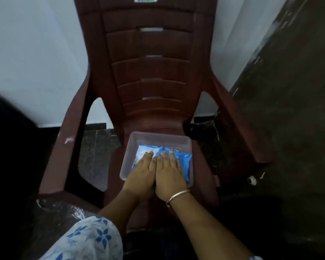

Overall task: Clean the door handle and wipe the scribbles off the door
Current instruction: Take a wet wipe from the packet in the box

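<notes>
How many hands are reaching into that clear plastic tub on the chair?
2. The left hand and the right hand lie side by side, flat on the blue-and-white packet inside the tub.

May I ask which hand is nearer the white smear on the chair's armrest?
Left. The left hand lies on the packet, toward the smear; the right hand lies beyond it.

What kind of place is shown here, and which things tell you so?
Probably a room in a home: a brown plastic armchair stands by a white wall on a dark stone floor.
</notes>
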A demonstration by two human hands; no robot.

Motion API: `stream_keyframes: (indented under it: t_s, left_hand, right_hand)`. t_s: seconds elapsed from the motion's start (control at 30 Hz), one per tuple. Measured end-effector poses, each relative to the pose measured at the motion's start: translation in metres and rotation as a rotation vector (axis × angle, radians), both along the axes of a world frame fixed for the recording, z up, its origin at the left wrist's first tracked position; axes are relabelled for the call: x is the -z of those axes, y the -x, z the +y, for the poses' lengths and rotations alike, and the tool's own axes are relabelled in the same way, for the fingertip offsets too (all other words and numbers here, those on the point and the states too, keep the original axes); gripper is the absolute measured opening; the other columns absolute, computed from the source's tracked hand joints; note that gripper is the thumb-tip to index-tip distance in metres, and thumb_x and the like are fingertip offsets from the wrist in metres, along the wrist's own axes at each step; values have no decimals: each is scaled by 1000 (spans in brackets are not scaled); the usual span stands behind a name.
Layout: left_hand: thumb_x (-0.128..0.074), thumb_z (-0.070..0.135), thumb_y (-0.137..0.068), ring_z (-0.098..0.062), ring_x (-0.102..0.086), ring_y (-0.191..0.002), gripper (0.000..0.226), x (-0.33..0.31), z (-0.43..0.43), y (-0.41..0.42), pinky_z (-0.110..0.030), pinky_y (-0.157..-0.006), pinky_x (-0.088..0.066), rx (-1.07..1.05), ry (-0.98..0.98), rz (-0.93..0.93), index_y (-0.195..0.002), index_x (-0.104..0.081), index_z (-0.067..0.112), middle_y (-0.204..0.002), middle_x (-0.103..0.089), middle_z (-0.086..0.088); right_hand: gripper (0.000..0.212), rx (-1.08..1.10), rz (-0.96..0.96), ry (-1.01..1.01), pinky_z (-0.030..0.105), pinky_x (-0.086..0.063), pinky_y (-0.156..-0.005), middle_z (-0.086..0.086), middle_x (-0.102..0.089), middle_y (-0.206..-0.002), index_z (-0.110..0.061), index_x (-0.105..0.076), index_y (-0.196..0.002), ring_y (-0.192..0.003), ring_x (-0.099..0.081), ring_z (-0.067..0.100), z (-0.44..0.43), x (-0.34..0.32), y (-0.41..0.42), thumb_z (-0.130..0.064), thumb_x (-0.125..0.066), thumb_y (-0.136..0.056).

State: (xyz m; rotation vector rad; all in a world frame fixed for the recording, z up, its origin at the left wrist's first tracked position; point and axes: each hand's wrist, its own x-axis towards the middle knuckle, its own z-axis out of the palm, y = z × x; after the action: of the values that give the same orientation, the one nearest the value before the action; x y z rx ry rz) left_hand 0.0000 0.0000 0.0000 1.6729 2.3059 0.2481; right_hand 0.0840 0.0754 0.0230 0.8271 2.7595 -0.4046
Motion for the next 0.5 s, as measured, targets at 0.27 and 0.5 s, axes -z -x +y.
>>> stream_keyframes:
  t_s: [0.27,0.5]
  left_hand:
    - [-55,25,-88,-29,-12,-144,70,30,-4,32,-33,-116,-13,-119,33,-172,-145,-21,5,-155,-17,-18]
    - [-53,28,-86,-34,-7,-144,73,48,10,35,-45,-114,-23,-126,93,-258,-148,-17,20,-155,-11,-18]
  right_hand:
    - [49,181,13,82,41,-34,-100,9,-40,-141,-11,-38,-135,-124,-35,30,8,28,20,-18,-46,-88]
    - [37,426,88,64,41,-38,-94,14,-51,-123,-13,-49,-128,-115,-45,33,38,43,28,-16,-48,-91]
